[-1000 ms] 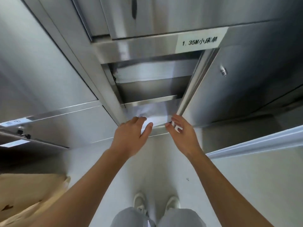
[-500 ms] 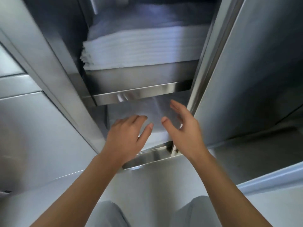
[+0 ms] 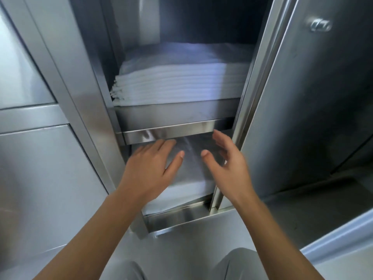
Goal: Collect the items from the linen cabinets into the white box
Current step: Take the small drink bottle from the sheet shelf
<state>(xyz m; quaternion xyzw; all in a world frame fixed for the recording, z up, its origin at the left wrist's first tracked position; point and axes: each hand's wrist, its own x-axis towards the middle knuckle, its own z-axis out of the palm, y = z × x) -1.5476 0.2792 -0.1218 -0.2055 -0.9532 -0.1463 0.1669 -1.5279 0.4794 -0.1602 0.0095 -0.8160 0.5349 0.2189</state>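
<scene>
A stainless steel linen cabinet stands open in front of me. On its bottom shelf lies a pile of folded white linen whose top looks glossy. My left hand hovers over or touches the left part of that pile, fingers straight. My right hand is beside it over the right part, fingers spread and relaxed, holding nothing. On the shelf above sits a taller stack of folded white sheets. The white box is not in view.
The cabinet's open door with a small latch swings out on the right. The steel shelf lip runs just above my fingertips. Closed steel cabinet fronts fill the left. My knees are at the bottom.
The view has dropped and come closer to the cabinet. Both hands have moved from the bottom shelf's front edge deeper in, over the lower linen pile.
</scene>
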